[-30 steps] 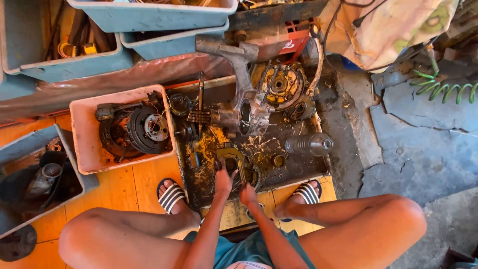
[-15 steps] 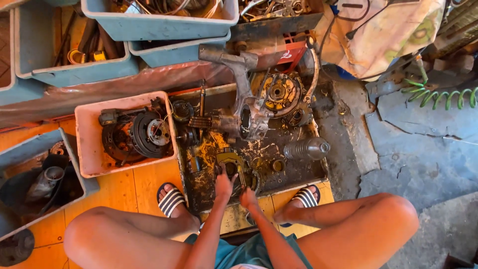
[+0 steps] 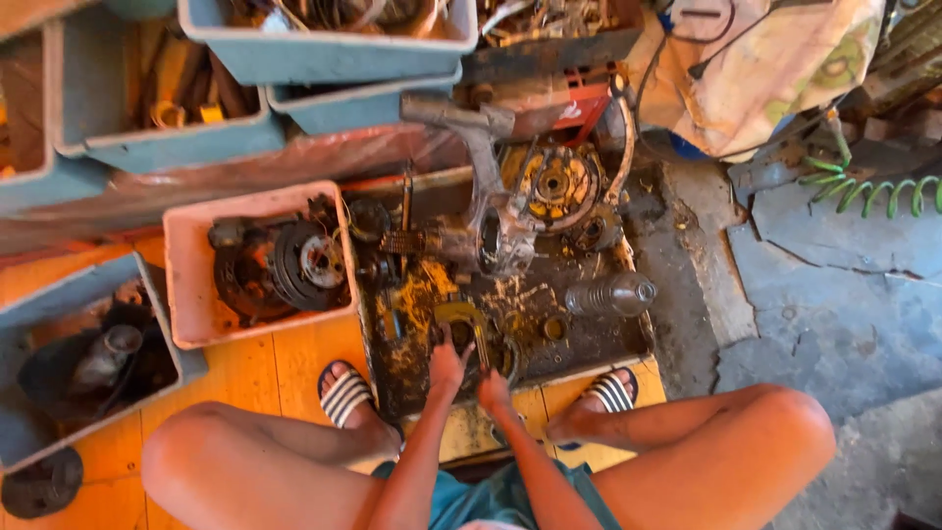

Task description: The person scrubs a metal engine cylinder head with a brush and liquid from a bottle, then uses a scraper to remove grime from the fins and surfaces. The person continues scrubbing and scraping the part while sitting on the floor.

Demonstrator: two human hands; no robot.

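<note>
Only the view has drifted slightly; both hands stay on the greasy part [image 3: 461, 319].

Greasy metal part [image 3: 461, 319], grimy tray [image 3: 589, 339]

packages: red crate [image 3: 577, 106] at top centre (white marking) | signs/screens: none

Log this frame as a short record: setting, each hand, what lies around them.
setting: person squatting over a greasy metal tray on the floor
left hand: on a yellowish metal part in the tray; grip unclear
right hand: at a round part beside it; grip unclear
tray contents: engine casing, clutch disc, ribbed grey cylinder
left of tray: pink bin with dark round parts
behind: blue bins of parts
right: green coiled hose
</note>
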